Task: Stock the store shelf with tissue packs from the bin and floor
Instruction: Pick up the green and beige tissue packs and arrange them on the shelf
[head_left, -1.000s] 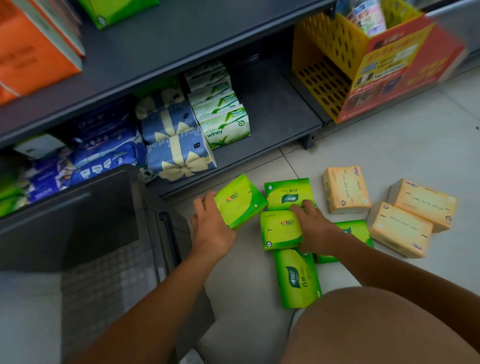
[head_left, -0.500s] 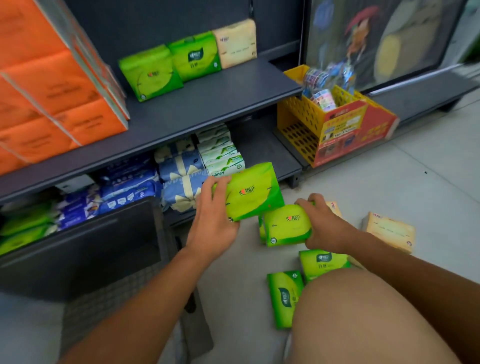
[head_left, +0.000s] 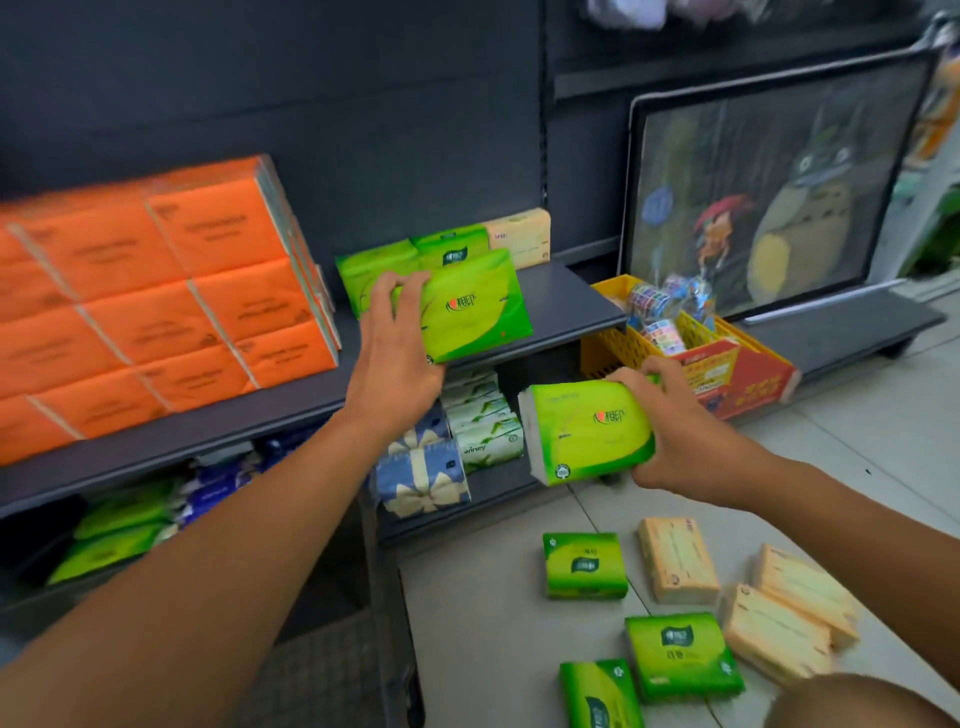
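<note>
Dark metal shelf (head_left: 566, 296) runs across the far side above pale floor tiles (head_left: 857, 447). Orange tissue blocks (head_left: 156, 301) fill its left; green and beige packs (head_left: 514, 236) stand further right. The left hand (head_left: 397, 358) is clamped on a green pack (head_left: 470, 306) at the shelf edge. The right hand (head_left: 675, 431) grips another green pack (head_left: 589, 431) lower, in the air. Green packs (head_left: 584, 565) and beige floor packs (head_left: 678, 560) lie near right. A yellow basket (head_left: 608, 353) sits beside a framed picture (head_left: 769, 192).
</note>
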